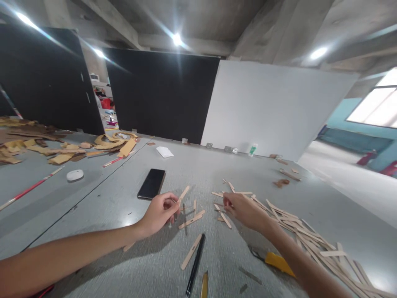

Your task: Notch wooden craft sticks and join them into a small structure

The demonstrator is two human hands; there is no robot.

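Observation:
My left hand (159, 213) is closed, pinching a short wooden craft stick (183, 193) that points up and to the right above the grey table (102, 215). My right hand (243, 209) is curled over loose sticks, its fingertips pinched on a stick (223, 216) lying flat on the table. Between the hands lie a few separate sticks (192, 219). A large heap of wooden sticks (307, 238) spreads out to the right of my right forearm.
A black phone (151, 183) lies beyond my left hand. A black pen (195, 265) and another stick (191, 251) lie near the front, a yellow-handled tool (277, 263) under my right forearm. Cardboard scraps (62, 149) cover the far left; a white puck (75, 175) and glue bottle (253, 149) stand farther off.

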